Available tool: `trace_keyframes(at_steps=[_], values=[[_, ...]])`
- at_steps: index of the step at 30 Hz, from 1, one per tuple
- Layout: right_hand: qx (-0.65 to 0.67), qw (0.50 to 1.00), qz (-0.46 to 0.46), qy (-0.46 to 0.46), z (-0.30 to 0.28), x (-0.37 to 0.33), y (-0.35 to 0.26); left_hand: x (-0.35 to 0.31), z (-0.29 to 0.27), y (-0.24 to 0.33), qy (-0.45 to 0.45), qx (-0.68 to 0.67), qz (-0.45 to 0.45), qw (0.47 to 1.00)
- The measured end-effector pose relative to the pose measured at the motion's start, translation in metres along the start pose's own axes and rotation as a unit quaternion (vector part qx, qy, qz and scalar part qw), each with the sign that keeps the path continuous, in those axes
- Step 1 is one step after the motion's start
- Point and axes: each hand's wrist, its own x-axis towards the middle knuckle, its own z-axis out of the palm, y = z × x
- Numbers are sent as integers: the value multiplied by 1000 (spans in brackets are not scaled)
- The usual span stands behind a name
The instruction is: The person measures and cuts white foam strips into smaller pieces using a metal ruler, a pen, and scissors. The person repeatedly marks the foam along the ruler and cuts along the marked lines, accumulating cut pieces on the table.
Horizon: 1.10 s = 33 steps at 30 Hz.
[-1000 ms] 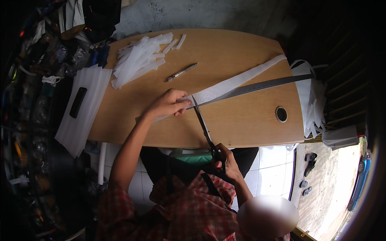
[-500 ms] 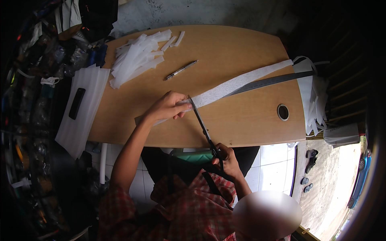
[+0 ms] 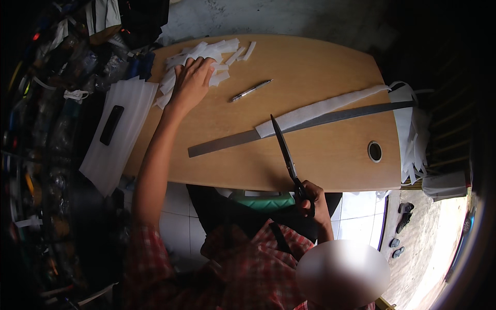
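My left hand lies over the pile of white strips at the far left of the table, fingers bent and somewhat apart. Whether a strip is under its palm is hidden. In my right hand, at the near edge, is a pair of black scissors, blades together and pointing away from me. Just beyond their tip ends a long white strip, running toward the right edge. It partly covers a flat, dark grey, ruler-like bar on the table.
A pen lies mid-table. On the left, a black phone rests on white sheets. More white strips hang off the right edge, near a round hole. A green padded object is below the near edge.
My left hand has left the long strip and moved far left to the pile. A cut piece is off the strip, baring the bar's left end. The scissors have drawn slightly back right.
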Motion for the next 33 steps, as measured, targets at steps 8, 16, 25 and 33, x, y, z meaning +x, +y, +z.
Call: trace_keyframes(at_steps=[8,16,25,33], values=[[3,999,-26,47,-7,-2,3,-13,70,59,36,18,73,997],[-77,994,-44,65,-26,39,-67,-51,131,95,26,-258,118,958],[-588,782,-83,187,-34,169,-135,-65,89,65,-87,-331,107,933],[-732,661,-81,146,-51,293,-120,-92,58,44,-122,-313,92,937]])
